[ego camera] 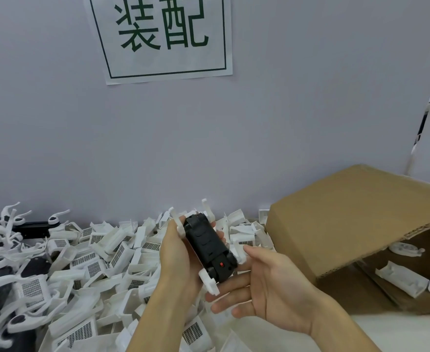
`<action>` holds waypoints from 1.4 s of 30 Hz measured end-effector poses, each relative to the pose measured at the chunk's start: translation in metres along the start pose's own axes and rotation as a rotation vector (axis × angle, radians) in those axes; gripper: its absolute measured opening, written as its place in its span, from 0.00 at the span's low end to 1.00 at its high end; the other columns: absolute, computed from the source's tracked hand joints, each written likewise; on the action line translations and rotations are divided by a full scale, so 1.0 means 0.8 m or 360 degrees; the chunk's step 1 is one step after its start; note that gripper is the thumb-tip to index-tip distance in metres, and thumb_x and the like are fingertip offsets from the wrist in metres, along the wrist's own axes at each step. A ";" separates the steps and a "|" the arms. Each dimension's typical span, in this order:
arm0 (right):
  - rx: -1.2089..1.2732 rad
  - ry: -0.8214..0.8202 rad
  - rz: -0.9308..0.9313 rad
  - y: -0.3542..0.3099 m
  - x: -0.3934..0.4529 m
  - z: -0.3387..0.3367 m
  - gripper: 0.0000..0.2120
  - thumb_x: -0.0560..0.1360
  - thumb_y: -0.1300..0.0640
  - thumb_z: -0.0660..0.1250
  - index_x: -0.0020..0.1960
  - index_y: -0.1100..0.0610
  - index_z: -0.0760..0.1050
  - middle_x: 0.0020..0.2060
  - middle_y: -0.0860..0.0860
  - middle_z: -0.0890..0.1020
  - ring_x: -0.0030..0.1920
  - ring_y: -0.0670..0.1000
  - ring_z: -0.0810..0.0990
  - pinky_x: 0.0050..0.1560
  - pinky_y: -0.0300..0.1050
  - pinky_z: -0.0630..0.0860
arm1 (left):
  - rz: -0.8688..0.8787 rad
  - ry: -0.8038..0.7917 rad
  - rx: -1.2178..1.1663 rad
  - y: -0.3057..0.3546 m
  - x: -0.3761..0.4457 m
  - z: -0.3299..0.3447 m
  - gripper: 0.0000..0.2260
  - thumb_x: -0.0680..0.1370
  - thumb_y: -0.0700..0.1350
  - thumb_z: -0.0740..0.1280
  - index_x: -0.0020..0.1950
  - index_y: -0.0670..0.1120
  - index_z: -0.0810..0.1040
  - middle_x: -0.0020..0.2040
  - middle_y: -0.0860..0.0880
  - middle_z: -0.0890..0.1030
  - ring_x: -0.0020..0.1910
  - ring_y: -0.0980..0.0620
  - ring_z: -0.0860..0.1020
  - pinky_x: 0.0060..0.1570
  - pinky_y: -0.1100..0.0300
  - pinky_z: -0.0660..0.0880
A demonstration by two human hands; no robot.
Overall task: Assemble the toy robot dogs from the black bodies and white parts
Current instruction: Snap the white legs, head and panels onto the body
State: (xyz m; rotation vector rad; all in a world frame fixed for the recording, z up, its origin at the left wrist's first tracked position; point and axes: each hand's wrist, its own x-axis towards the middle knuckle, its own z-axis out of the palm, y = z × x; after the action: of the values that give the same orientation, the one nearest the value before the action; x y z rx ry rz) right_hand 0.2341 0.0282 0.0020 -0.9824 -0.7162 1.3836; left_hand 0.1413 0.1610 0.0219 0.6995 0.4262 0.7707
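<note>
Between two hands [175, 260] [272, 288], one black body [207, 246], four legs [210, 282].

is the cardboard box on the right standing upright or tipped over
Tipped over. The cardboard box lies on its side, its opening facing the person, with white parts visible inside on its lower wall.

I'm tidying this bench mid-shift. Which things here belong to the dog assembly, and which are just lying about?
In the job: black body with white legs, held by left hand and right hand; pile of white parts; cardboard box holding more white parts.

Just there: wall sign.
</note>
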 end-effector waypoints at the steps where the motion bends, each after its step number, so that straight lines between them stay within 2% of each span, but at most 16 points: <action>1: 0.0007 -0.0002 0.0006 0.000 0.000 0.000 0.31 0.79 0.43 0.54 0.60 0.68 0.81 0.53 0.69 0.83 0.50 0.65 0.85 0.39 0.46 0.80 | -0.0005 -0.0016 -0.0004 0.000 0.000 0.001 0.32 0.84 0.58 0.56 0.29 0.45 0.86 0.35 0.41 0.84 0.29 0.45 0.83 0.28 0.55 0.80; 3: 0.0011 0.0021 0.0006 0.002 0.001 -0.001 0.30 0.80 0.43 0.56 0.62 0.67 0.80 0.53 0.68 0.83 0.51 0.66 0.84 0.41 0.47 0.80 | -0.0012 -0.0036 -0.0001 -0.001 0.001 0.001 0.31 0.84 0.58 0.57 0.30 0.44 0.86 0.34 0.41 0.84 0.28 0.45 0.82 0.29 0.55 0.81; 7: -0.0002 0.0130 -0.0094 0.004 0.001 -0.002 0.24 0.78 0.48 0.60 0.61 0.65 0.81 0.53 0.69 0.82 0.51 0.65 0.84 0.43 0.49 0.81 | 0.0138 -0.0130 0.0108 -0.001 -0.001 0.003 0.18 0.80 0.51 0.63 0.36 0.47 0.86 0.36 0.43 0.84 0.31 0.46 0.82 0.30 0.54 0.80; 10: 0.0109 0.0211 -0.0252 0.005 0.001 -0.004 0.18 0.73 0.53 0.64 0.55 0.64 0.84 0.51 0.67 0.83 0.47 0.62 0.84 0.46 0.51 0.82 | 0.0366 -0.0264 0.0160 0.002 0.002 0.001 0.11 0.81 0.45 0.62 0.54 0.46 0.84 0.46 0.45 0.83 0.43 0.47 0.81 0.44 0.50 0.80; 11: 0.0140 0.0223 -0.0309 0.005 0.000 -0.004 0.18 0.75 0.54 0.65 0.58 0.65 0.82 0.53 0.68 0.82 0.49 0.63 0.83 0.49 0.53 0.82 | 0.0388 -0.0320 0.0175 0.004 0.002 0.000 0.11 0.81 0.45 0.63 0.58 0.46 0.83 0.49 0.45 0.83 0.47 0.46 0.80 0.50 0.50 0.79; 13: 0.0168 0.0256 -0.0439 0.004 0.000 -0.005 0.20 0.77 0.56 0.67 0.65 0.64 0.77 0.59 0.68 0.80 0.54 0.64 0.81 0.55 0.58 0.81 | 0.0418 -0.0388 0.0281 0.007 0.002 -0.002 0.13 0.78 0.48 0.66 0.60 0.47 0.83 0.54 0.48 0.85 0.50 0.49 0.82 0.50 0.54 0.78; 18: 0.0129 0.0532 -0.0799 -0.009 -0.007 -0.023 0.24 0.71 0.53 0.72 0.64 0.62 0.79 0.61 0.65 0.81 0.53 0.63 0.79 0.59 0.61 0.77 | 0.0246 -0.0436 0.0557 0.021 0.001 -0.015 0.12 0.73 0.50 0.71 0.53 0.47 0.87 0.48 0.46 0.85 0.41 0.49 0.83 0.39 0.57 0.80; 21: -0.0019 0.0755 -0.0992 -0.023 -0.017 -0.032 0.21 0.66 0.51 0.75 0.57 0.58 0.84 0.57 0.61 0.84 0.53 0.59 0.82 0.49 0.51 0.81 | 0.0000 -0.0416 0.0570 0.020 0.002 -0.022 0.09 0.72 0.50 0.72 0.46 0.46 0.88 0.46 0.43 0.83 0.47 0.40 0.82 0.40 0.51 0.83; 23: -0.0330 0.0929 -0.1117 -0.029 -0.022 -0.032 0.18 0.65 0.49 0.76 0.54 0.52 0.86 0.51 0.57 0.86 0.48 0.53 0.85 0.44 0.42 0.81 | -0.0114 -0.0373 0.0598 0.014 0.001 -0.018 0.16 0.72 0.56 0.71 0.50 0.44 0.86 0.48 0.41 0.83 0.52 0.35 0.82 0.43 0.47 0.84; 25: -0.0762 0.1064 -0.1160 -0.029 -0.024 -0.031 0.14 0.67 0.47 0.77 0.52 0.46 0.85 0.47 0.49 0.86 0.48 0.48 0.85 0.45 0.36 0.79 | -0.0109 -0.0355 0.0798 0.005 0.000 -0.011 0.21 0.73 0.60 0.70 0.56 0.45 0.84 0.50 0.43 0.86 0.52 0.37 0.85 0.43 0.48 0.83; 29: -0.1269 0.0996 -0.0934 -0.023 -0.020 -0.028 0.12 0.74 0.49 0.76 0.55 0.41 0.80 0.53 0.44 0.82 0.56 0.46 0.81 0.52 0.42 0.81 | 0.0138 -0.0207 0.1017 -0.004 0.004 -0.008 0.15 0.79 0.56 0.69 0.57 0.48 0.83 0.48 0.46 0.87 0.46 0.47 0.87 0.43 0.53 0.82; 33: -0.1537 0.0776 -0.0609 -0.022 -0.020 -0.024 0.23 0.72 0.46 0.77 0.65 0.40 0.74 0.55 0.41 0.79 0.52 0.40 0.83 0.51 0.38 0.81 | 0.0361 -0.0166 0.1186 0.001 0.004 -0.011 0.16 0.66 0.65 0.72 0.47 0.57 0.85 0.45 0.56 0.87 0.42 0.60 0.85 0.45 0.55 0.78; 35: -0.1680 0.0730 -0.0530 -0.018 -0.017 -0.022 0.24 0.72 0.45 0.76 0.65 0.40 0.75 0.54 0.40 0.80 0.50 0.40 0.82 0.52 0.36 0.80 | 0.0389 -0.0135 0.1335 0.002 0.005 -0.013 0.18 0.64 0.67 0.72 0.47 0.58 0.84 0.44 0.56 0.87 0.45 0.58 0.85 0.48 0.53 0.79; 38: -0.1672 0.0727 -0.0602 -0.015 -0.015 -0.020 0.13 0.74 0.49 0.72 0.55 0.35 0.77 0.48 0.42 0.82 0.47 0.43 0.82 0.48 0.38 0.81 | 0.0375 -0.0108 0.1462 0.001 0.008 -0.014 0.24 0.67 0.70 0.73 0.53 0.54 0.82 0.46 0.53 0.87 0.50 0.51 0.84 0.55 0.46 0.80; 40: -0.1633 0.0781 -0.0729 -0.015 -0.015 -0.025 0.10 0.77 0.51 0.67 0.57 0.43 0.80 0.44 0.46 0.83 0.42 0.48 0.80 0.43 0.44 0.79 | 0.0418 -0.0092 0.1463 0.000 0.007 -0.011 0.20 0.68 0.72 0.69 0.48 0.59 0.83 0.44 0.54 0.86 0.49 0.53 0.83 0.53 0.48 0.81; 42: -0.1548 0.0862 -0.0799 -0.018 -0.018 -0.028 0.09 0.78 0.52 0.63 0.54 0.48 0.81 0.42 0.50 0.82 0.38 0.51 0.77 0.39 0.47 0.78 | 0.0382 -0.0111 0.1319 0.000 0.006 -0.006 0.21 0.71 0.70 0.62 0.50 0.57 0.83 0.47 0.50 0.85 0.50 0.49 0.83 0.51 0.49 0.80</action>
State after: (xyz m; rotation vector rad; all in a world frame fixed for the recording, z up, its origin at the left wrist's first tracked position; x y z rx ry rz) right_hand 0.2590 0.0117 0.0071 -1.6850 -1.1330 0.2349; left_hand 0.1412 0.1665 0.0184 1.5689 0.6094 0.7833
